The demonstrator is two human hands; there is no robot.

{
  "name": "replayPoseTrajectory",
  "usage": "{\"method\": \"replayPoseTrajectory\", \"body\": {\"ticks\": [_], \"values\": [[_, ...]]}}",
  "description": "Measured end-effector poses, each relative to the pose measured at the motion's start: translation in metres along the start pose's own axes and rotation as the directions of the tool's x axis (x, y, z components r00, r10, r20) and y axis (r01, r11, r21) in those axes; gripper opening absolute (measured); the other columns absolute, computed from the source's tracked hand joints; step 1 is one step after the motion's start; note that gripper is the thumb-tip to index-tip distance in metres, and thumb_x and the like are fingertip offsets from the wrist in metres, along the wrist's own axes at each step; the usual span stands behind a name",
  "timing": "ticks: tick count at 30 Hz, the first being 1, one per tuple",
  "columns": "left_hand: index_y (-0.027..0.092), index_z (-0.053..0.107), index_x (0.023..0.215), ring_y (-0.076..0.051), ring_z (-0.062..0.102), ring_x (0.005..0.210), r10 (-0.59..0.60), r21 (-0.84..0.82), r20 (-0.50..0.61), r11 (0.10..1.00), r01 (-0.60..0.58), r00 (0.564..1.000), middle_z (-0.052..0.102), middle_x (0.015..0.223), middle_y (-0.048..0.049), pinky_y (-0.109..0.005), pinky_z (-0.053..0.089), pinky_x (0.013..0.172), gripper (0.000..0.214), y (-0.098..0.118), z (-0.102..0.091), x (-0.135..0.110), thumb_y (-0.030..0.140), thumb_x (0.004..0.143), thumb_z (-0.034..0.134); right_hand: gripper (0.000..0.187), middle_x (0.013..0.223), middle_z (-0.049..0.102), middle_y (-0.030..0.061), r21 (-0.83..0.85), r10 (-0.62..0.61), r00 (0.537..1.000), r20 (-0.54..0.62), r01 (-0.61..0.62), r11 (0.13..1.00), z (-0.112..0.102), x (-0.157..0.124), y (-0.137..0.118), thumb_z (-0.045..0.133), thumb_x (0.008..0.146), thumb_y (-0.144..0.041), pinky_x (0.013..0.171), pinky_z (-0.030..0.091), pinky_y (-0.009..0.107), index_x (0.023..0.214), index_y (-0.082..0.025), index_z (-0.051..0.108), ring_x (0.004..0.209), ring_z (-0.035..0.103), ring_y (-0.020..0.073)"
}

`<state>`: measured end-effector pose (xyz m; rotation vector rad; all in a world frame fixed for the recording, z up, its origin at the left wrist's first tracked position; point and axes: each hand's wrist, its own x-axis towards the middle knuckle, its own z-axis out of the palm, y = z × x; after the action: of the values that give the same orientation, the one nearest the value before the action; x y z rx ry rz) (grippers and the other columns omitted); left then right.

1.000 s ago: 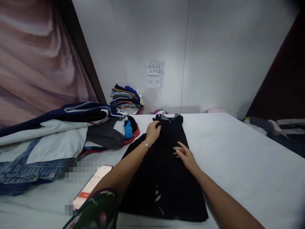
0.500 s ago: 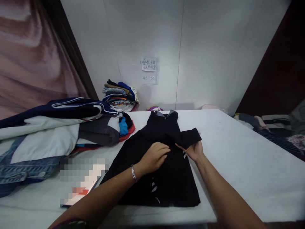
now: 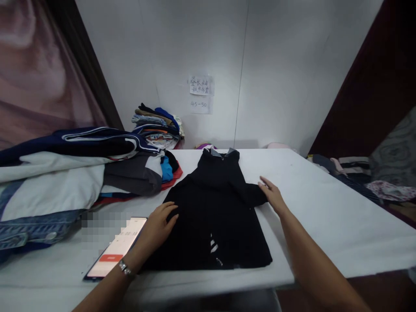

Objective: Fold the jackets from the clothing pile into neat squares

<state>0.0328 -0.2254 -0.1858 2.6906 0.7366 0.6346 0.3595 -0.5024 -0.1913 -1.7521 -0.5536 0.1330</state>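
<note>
A black jacket (image 3: 208,208) lies on the white table, its collar at the far end and a zipper pull just below the collar. White stripes mark its lower front. One folded-over sleeve (image 3: 255,195) juts out past the right edge. My right hand (image 3: 273,196) is at the end of that sleeve, fingers stretched out and apart. Over the jacket's left edge rests my left hand (image 3: 162,223), its fingers loosely extended and holding nothing. A metal bracelet circles my left wrist.
A lit phone (image 3: 118,249) lies left of the jacket, beside my left forearm. Loose clothes (image 3: 71,177) are heaped on the left, with a folded stack (image 3: 157,125) behind. More garments (image 3: 351,173) lie beyond the right edge of the white table (image 3: 325,216). Paper notes (image 3: 201,93) hang on the wall.
My left hand has moved left from the jacket's middle to its left edge. My right hand has let go of the sleeve, which now lies lower and flatter. The view has shifted slightly.
</note>
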Motion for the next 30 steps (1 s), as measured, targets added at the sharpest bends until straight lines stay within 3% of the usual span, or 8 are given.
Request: {"method": "replayPoseTrajectory", "body": {"ticks": [3, 5, 9, 12, 16, 21, 26, 30], "values": [[0.025, 0.065, 0.107, -0.026, 0.055, 0.117, -0.064, 0.074, -0.032, 0.995, 0.066, 0.997, 0.061, 0.124, -0.0075, -0.042, 0.043, 0.105, 0.033, -0.012, -0.005, -0.010, 0.035, 0.081, 0.048, 0.073, 0.144, 0.047, 0.0069, -0.183, -0.051, 0.931, 0.360, 0.124, 0.975, -0.011, -0.020, 0.010, 0.070, 0.071, -0.051, 0.114, 0.027, 0.046, 0.137, -0.026, 0.050, 0.135, 0.039, 0.0282], [0.024, 0.063, 0.111, -0.027, 0.054, 0.117, -0.111, 0.107, -0.023, 0.988, 0.113, 0.994, 0.060, 0.125, -0.0086, -0.042, 0.043, 0.104, 0.035, -0.017, -0.006, -0.018, 0.034, 0.081, 0.048, 0.081, 0.147, 0.042, 0.0088, -0.289, -0.046, 0.884, 0.466, 0.201, 0.936, -0.017, -0.028, 0.021, 0.074, 0.066, -0.049, 0.114, 0.025, 0.049, 0.138, -0.024, 0.048, 0.138, 0.034, 0.0306], [0.022, 0.058, 0.120, -0.026, 0.051, 0.123, -0.195, 0.111, 0.016, 0.975, 0.192, 0.981, 0.057, 0.130, -0.0091, -0.041, 0.041, 0.106, 0.041, -0.019, 0.000, -0.030, 0.034, 0.082, 0.049, 0.067, 0.143, 0.047, 0.0113, -0.396, -0.050, 0.888, 0.457, 0.254, 0.882, -0.021, -0.027, 0.036, 0.071, 0.065, -0.047, 0.114, 0.024, 0.051, 0.126, -0.020, 0.060, 0.138, 0.032, 0.0333], [0.020, 0.055, 0.124, -0.026, 0.049, 0.125, -0.226, 0.123, 0.021, 0.967, 0.222, 0.974, 0.053, 0.135, -0.0106, -0.041, 0.040, 0.106, 0.043, -0.015, 0.003, -0.032, 0.034, 0.083, 0.051, 0.040, 0.116, 0.068, 0.0095, -0.315, -0.056, 0.919, 0.389, 0.191, 0.930, -0.018, -0.017, 0.027, 0.069, 0.066, -0.044, 0.105, 0.038, 0.050, 0.099, -0.021, 0.073, 0.119, 0.054, 0.0344], [0.020, 0.052, 0.125, -0.026, 0.052, 0.121, -0.244, 0.114, 0.038, 0.964, 0.239, 0.969, 0.056, 0.131, -0.0105, -0.039, 0.045, 0.098, 0.043, -0.009, -0.003, -0.029, 0.032, 0.084, 0.051, 0.023, 0.077, 0.070, 0.0049, 0.120, 0.082, 0.977, 0.195, -0.107, 0.987, -0.019, 0.009, -0.023, 0.067, 0.073, -0.041, 0.074, 0.054, 0.038, 0.078, -0.019, 0.068, 0.077, 0.065, 0.0239], [0.021, 0.043, 0.133, -0.025, 0.056, 0.117, -0.332, 0.098, 0.080, 0.941, 0.324, 0.940, 0.056, 0.132, -0.0098, -0.036, 0.048, 0.089, 0.048, -0.007, -0.011, -0.025, 0.032, 0.086, 0.048, 0.008, 0.064, 0.063, -0.0011, 0.689, 0.058, 0.980, 0.188, -0.174, 0.703, -0.016, 0.064, -0.110, 0.055, 0.082, -0.024, 0.053, 0.051, 0.023, 0.075, -0.021, 0.059, 0.053, 0.057, 0.0116], [0.012, 0.030, 0.141, -0.026, 0.058, 0.115, -0.419, 0.138, 0.099, 0.904, 0.405, 0.903, 0.059, 0.127, -0.0168, -0.035, 0.046, 0.088, 0.060, -0.013, -0.009, -0.022, 0.030, 0.087, 0.048, 0.011, 0.064, 0.064, 0.0013, 0.621, 0.114, 0.963, 0.243, -0.245, 0.744, 0.009, 0.113, -0.181, 0.053, 0.084, -0.019, 0.060, 0.055, 0.026, 0.074, -0.018, 0.057, 0.055, 0.060, 0.0124], [0.018, 0.045, 0.128, -0.026, 0.066, 0.094, -0.450, 0.148, 0.240, 0.893, 0.426, 0.860, 0.069, 0.105, -0.0118, -0.034, 0.047, 0.076, 0.042, -0.008, -0.016, -0.019, 0.027, 0.087, 0.047, 0.013, 0.064, 0.063, 0.0010, 0.635, 0.024, 0.970, 0.241, -0.176, 0.752, 0.034, 0.145, -0.235, 0.051, 0.085, -0.019, 0.063, 0.058, 0.029, 0.074, -0.018, 0.056, 0.057, 0.060, 0.0128]]}}
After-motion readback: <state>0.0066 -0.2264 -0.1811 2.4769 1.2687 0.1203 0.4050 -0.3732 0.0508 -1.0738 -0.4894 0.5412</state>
